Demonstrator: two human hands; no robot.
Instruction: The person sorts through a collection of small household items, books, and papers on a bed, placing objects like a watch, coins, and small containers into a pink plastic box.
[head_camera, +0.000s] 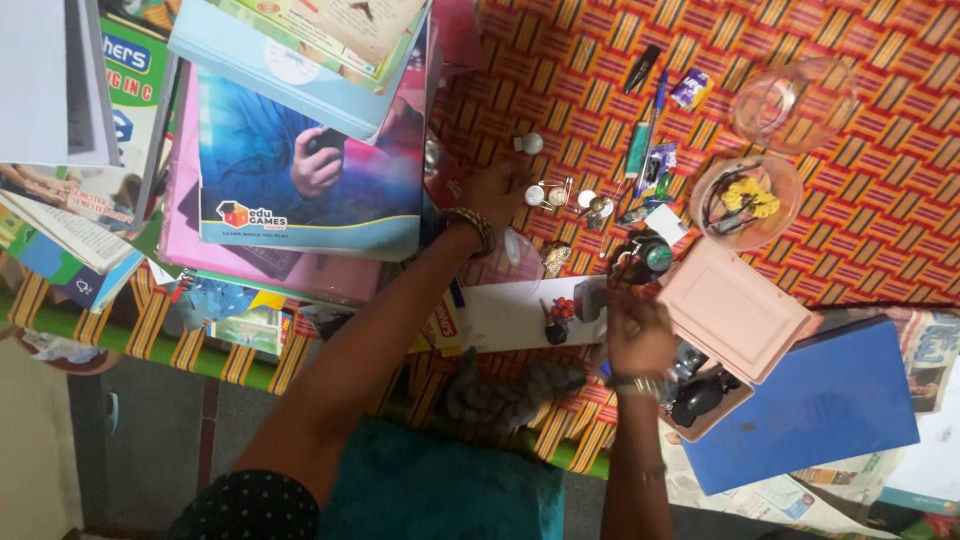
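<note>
Teal fabric (440, 490) at the bottom edge is sitting nearest the lens, and from it two bare arms are reaching up over a worktop (880, 220) draped in an orange-and-red woven cloth. Just beyond the right hand (638, 335), a small dark round object with a green top (652, 257) is resting at the near corner of a pink hinged case (735, 310), almost directly ahead of the fingertips and slightly to their right; the fingers (618, 290) are curling loosely toward it, and whether they are actually gripping anything cannot be told from this angle. That hand is lying far closer to the dark object than the other. The left hand (492, 192), wearing a bangle at the wrist, is stretching farther out, its fingers partly bent over a scatter of small silvery trinkets (560, 196) and seemingly touching the nearest of them, though a firm hold is not visible. Between the two hands a white card (510, 315) is lying flat with a small red-and-black item (558, 318) on it. Farther out, pens (642, 130) are lying with their long axes pointing away from the person, near a clear round dish holding yellow pieces (748, 202) and an empty clear bowl (793, 103). Leaning stacks of books (300, 170) are crowding the left, and a blue folder (810, 410) is lying at the right.
</note>
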